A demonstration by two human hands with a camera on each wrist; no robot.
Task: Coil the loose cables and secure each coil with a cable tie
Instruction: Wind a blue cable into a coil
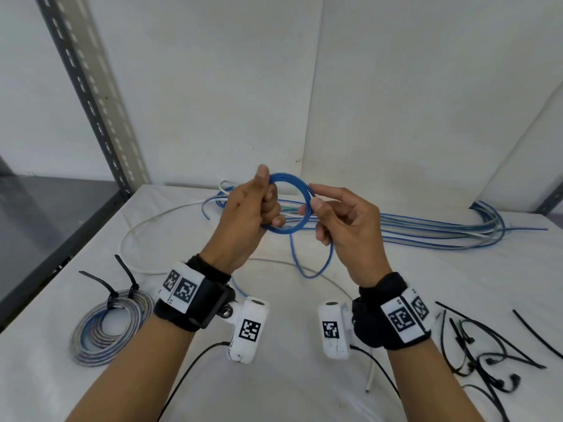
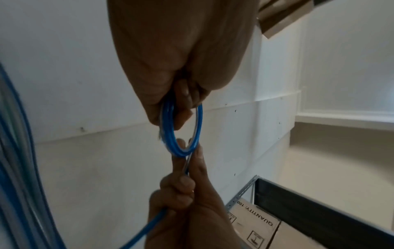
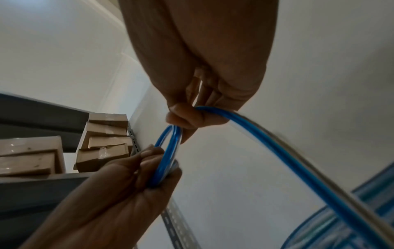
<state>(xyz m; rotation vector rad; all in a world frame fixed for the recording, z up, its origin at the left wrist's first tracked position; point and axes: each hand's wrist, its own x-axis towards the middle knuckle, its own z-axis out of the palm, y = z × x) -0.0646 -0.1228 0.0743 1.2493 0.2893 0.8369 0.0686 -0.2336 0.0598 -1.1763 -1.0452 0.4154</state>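
I hold a small coil of blue cable (image 1: pixel 292 205) above the white table (image 1: pixel 304 376). My left hand (image 1: pixel 262 202) grips the coil's left side, thumb up, fingers curled through the loop (image 2: pixel 181 134). My right hand (image 1: pixel 320 208) pinches the coil's right side between thumb and fingers, and the free blue tail (image 1: pixel 313 263) hangs down from it in a loop (image 3: pixel 287 160). In the right wrist view the coil (image 3: pixel 166 155) runs between both hands. A finished grey-and-blue coil (image 1: pixel 109 327) with two black ties (image 1: pixel 122 284) lies at the left.
Several loose blue and white cables (image 1: pixel 426 233) lie along the table's back and right. A long white cable (image 1: pixel 146 226) curves across the left and middle. Loose black cable ties (image 1: pixel 487 357) are scattered at the right front. A slotted metal shelf post (image 1: pixel 88 95) stands at the back left.
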